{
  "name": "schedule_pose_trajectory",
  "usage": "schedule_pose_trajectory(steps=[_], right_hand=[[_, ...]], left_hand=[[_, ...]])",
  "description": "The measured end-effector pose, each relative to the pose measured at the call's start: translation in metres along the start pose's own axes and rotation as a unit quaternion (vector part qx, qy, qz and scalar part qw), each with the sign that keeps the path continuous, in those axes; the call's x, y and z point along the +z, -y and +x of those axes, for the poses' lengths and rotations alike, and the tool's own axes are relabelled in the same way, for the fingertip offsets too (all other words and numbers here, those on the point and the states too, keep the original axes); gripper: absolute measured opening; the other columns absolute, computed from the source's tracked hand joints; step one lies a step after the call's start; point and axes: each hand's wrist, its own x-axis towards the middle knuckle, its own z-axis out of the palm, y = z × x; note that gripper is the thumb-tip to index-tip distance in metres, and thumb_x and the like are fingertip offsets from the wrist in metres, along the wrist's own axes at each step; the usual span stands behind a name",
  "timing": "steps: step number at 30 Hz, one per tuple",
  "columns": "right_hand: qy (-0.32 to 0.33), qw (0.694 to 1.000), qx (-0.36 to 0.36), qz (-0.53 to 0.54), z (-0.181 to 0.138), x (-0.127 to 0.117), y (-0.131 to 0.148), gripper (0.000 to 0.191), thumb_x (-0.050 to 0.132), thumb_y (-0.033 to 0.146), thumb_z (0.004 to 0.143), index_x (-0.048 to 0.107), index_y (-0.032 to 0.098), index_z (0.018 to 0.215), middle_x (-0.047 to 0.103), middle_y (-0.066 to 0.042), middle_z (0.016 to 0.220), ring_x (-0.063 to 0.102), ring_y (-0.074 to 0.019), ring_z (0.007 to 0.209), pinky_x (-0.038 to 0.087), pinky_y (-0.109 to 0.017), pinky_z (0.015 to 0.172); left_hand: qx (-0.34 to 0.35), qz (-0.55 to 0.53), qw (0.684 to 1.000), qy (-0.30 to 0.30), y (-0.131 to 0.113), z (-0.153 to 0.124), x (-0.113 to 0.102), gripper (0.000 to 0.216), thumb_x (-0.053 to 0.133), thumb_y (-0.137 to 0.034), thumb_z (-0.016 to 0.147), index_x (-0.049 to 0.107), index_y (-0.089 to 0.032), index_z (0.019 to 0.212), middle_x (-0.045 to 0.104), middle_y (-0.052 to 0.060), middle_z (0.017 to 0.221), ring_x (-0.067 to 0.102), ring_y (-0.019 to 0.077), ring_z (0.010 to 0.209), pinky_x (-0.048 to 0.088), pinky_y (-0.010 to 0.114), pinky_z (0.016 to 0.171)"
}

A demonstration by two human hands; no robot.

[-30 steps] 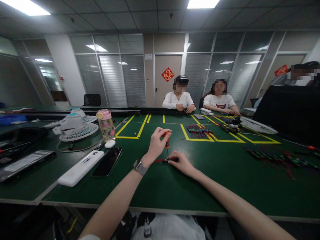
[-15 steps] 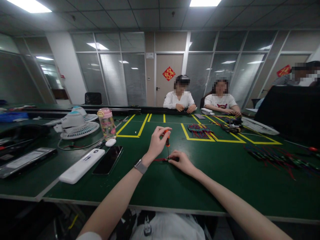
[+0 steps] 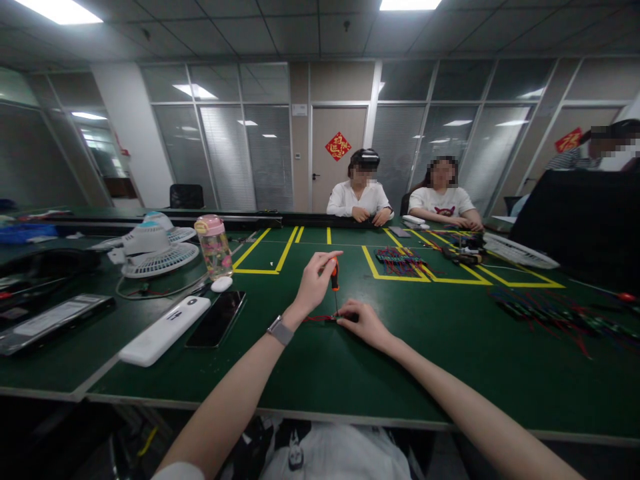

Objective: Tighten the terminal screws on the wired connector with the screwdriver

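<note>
My left hand is closed around the handle of an orange and black screwdriver, which stands nearly upright. Its thin shaft points down to a small part with red wires lying on the green table. My right hand pinches the right end of that small part with thumb and fingers, beside the screwdriver's tip. The part is mostly hidden by the fingertips, so its exact kind does not show.
Left of my hands lie a black phone, a white power bank, a pink-lidded bottle and white fans. Bundles of wired boards lie at the yellow tape and far right. Two people sit opposite.
Both hands stay in nearly the same place. The left hand's fingers have shifted slightly on the screwdriver handle, and more of the red wires shows beside the wrist.
</note>
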Motion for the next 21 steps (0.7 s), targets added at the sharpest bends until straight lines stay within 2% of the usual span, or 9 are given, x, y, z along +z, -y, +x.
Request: schedule_pose_trajectory(steps=[2,5,9,13,16,21], right_hand=[[-0.001,1.0,-0.002,0.003,-0.0002,-0.0002,0.001,0.013,0.063,0.015,0.075,0.072,0.017,0.083,0.063,-0.004,0.081,0.057,-0.0141,0.071,0.045,-0.026,0.068],[-0.002,1.0,-0.003,0.004,-0.0007,-0.0006,0.0028,0.012,0.063,0.015,0.074,0.072,0.017,0.082,0.063,-0.004,0.081,0.057,-0.0141,0.07,0.045,-0.026,0.067],[-0.003,1.0,-0.006,-0.002,-0.0008,-0.0007,0.0031,0.013,0.062,0.015,0.075,0.072,0.017,0.084,0.063,-0.005,0.082,0.057,-0.0145,0.072,0.045,-0.026,0.068],[0.0,1.0,-0.009,-0.006,-0.0011,-0.0005,0.002,0.013,0.062,0.014,0.076,0.072,0.016,0.085,0.062,-0.004,0.082,0.056,-0.0143,0.071,0.045,-0.026,0.067],[-0.006,1.0,-0.007,-0.008,-0.0021,-0.0006,0.0026,0.016,0.063,0.015,0.076,0.071,0.016,0.089,0.062,-0.004,0.081,0.056,-0.0143,0.07,0.044,-0.026,0.066],[-0.007,1.0,-0.001,-0.018,-0.0026,0.0009,0.0058,0.015,0.063,0.018,0.077,0.071,0.016,0.09,0.061,-0.005,0.082,0.056,-0.015,0.072,0.045,-0.027,0.068]], left_hand=[[-0.019,-0.055,0.998,0.03,-0.0006,0.0009,0.0011,0.032,0.043,-0.026,0.092,0.061,-0.019,0.116,0.063,0.007,0.108,0.06,0.0145,0.095,0.048,0.027,0.082],[-0.042,-0.1,0.993,0.044,-0.0002,0.0012,0.0032,0.032,0.048,-0.027,0.089,0.06,-0.016,0.117,0.065,0.007,0.1,0.062,0.0129,0.082,0.05,0.027,0.077],[-0.016,-0.053,0.998,0.016,-0.0007,-0.0008,0.004,0.025,0.059,-0.03,0.083,0.068,-0.017,0.103,0.061,0.005,0.095,0.06,0.0121,0.08,0.049,0.023,0.071],[-0.017,-0.072,0.997,0.034,-0.0041,-0.0019,0.0038,0.029,0.05,-0.03,0.089,0.064,-0.019,0.111,0.062,0.007,0.103,0.061,0.014,0.089,0.049,0.025,0.077],[-0.034,-0.1,0.993,0.054,-0.0068,-0.0022,0.0042,0.031,0.049,-0.03,0.089,0.062,-0.018,0.114,0.064,0.007,0.1,0.063,0.0143,0.085,0.05,0.026,0.077],[-0.002,-0.029,0.999,0.031,-0.0065,-0.0043,0.0048,0.027,0.055,-0.032,0.086,0.067,-0.019,0.106,0.061,0.005,0.096,0.06,0.0129,0.082,0.049,0.021,0.069]])
